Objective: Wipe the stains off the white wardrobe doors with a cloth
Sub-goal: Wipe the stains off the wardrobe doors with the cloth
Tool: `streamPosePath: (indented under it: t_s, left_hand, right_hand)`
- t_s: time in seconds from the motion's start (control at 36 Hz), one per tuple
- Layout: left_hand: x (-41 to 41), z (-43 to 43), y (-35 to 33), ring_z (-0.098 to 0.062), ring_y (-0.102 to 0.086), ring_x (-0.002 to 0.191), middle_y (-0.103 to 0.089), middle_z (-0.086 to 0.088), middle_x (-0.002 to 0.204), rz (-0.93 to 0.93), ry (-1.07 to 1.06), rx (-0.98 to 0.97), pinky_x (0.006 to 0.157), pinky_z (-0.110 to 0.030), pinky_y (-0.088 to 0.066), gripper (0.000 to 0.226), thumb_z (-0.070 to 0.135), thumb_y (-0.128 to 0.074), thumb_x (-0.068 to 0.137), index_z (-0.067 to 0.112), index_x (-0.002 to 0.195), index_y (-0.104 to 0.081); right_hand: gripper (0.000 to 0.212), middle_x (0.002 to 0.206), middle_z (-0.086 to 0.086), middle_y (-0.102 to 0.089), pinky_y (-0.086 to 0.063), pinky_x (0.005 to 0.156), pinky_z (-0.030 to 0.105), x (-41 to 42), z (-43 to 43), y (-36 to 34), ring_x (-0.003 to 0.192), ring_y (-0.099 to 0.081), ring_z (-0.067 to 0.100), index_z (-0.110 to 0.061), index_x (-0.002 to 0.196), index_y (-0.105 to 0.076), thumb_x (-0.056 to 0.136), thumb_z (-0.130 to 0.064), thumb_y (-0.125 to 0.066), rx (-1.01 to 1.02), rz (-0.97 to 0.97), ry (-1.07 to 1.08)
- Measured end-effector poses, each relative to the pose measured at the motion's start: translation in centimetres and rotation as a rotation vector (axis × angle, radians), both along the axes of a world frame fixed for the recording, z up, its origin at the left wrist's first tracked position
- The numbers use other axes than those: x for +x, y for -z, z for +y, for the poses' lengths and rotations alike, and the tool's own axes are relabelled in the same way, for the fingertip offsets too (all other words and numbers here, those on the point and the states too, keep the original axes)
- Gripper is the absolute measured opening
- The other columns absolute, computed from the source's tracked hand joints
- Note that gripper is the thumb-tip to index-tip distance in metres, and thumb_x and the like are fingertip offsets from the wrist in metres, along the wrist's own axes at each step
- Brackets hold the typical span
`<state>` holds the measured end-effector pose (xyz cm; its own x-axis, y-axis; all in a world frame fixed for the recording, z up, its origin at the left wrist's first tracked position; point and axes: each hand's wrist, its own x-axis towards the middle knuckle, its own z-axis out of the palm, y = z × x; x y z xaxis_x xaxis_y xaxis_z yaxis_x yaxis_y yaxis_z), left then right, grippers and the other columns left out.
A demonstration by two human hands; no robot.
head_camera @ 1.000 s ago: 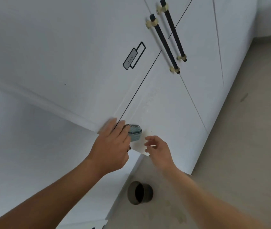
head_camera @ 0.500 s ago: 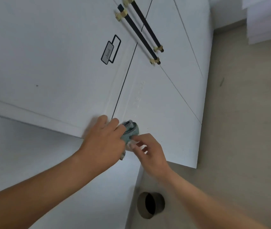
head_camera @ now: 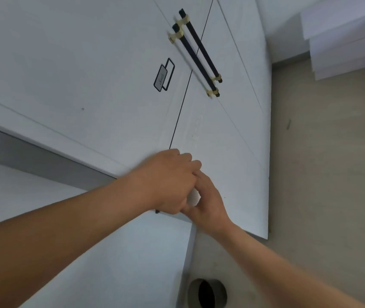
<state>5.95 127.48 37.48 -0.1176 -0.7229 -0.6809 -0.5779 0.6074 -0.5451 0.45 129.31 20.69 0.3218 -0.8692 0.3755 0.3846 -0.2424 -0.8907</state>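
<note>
— Two grips are seen pressed together low on the wardrobe doors (head_camera: 88, 63), near the bottom edge, at the seam between them.
— How are they held?
— The left grip (head_camera: 168, 181) is curled against the door, and the right grip (head_camera: 209, 203) is tucked under it. What is held cannot be told, as the cloth is hidden. Faint marks (head_camera: 196, 127) are seen above, below the black handles (head_camera: 196, 60).

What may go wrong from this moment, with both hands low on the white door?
The left hand and right hand crowd together; no cloth shows, so the grip may be slipping. The faint marks sit higher on the door and may be missed.
</note>
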Motion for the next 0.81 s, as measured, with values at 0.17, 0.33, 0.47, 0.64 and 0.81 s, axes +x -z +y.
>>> streamPosePath:
  t_s: [0.17,0.33,0.47,0.64,0.81]
  left_hand:
    - [2.4,0.6,2.3,-0.024,-0.054,0.092,-0.058,-0.001,0.101,0.001,0.111,-0.159,0.078,-0.038,-0.043,0.022,0.021,-0.054,0.081,0.018,0.084,-0.076]
    - [3.9,4.4,5.2,-0.047,-0.051,0.132,-0.054,-0.032,0.138,-0.121,0.156,-0.391,0.112,-0.055,-0.038,0.029,0.017,-0.052,0.092,0.0,0.114,-0.059]
    - [4.0,3.3,7.1,-0.043,-0.016,0.156,-0.013,-0.028,0.168,-0.206,0.014,-0.472,0.125,-0.059,0.001,0.068,0.034,-0.031,0.106,-0.003,0.161,-0.016]
    - [2.4,-0.4,10.7,-0.037,0.017,0.156,0.025,-0.022,0.167,-0.277,-0.028,-0.373,0.122,-0.056,0.017,0.066,0.033,-0.006,0.11,-0.004,0.154,0.027]
    - [3.5,0.5,13.5,-0.04,0.008,0.158,0.012,-0.026,0.169,-0.2,0.018,-0.39,0.123,-0.057,0.014,0.068,0.033,-0.006,0.108,-0.007,0.157,0.016]
  right_hand:
    - [0.074,0.152,-0.008,-0.044,-0.035,0.119,0.038,-0.8,-0.3,3.2,0.147,-0.036,0.009,-0.02,0.148,-0.037,0.085,-0.015,-0.077,0.094,0.056,-0.197]
    - [0.066,0.149,-0.014,-0.044,-0.034,0.113,0.018,-1.7,-1.1,4.9,0.14,-0.041,0.003,-0.017,0.15,-0.038,0.09,-0.031,-0.061,0.156,0.117,-0.189]
    - [0.055,0.141,-0.022,-0.05,-0.04,0.116,0.038,-2.8,-1.5,11.4,0.135,-0.043,-0.003,-0.026,0.143,-0.047,0.089,-0.024,-0.057,0.355,0.225,-0.127]
    - [0.049,0.133,-0.02,-0.056,-0.041,0.113,0.034,-3.5,-1.5,15.7,0.128,-0.047,-0.006,-0.037,0.127,-0.052,0.093,-0.002,-0.056,0.512,0.242,-0.083]
    - [0.045,0.129,-0.024,-0.056,-0.044,0.109,0.031,-3.9,-1.0,18.1,0.125,-0.05,-0.005,-0.042,0.123,-0.05,0.095,-0.006,-0.056,0.486,0.283,-0.07]
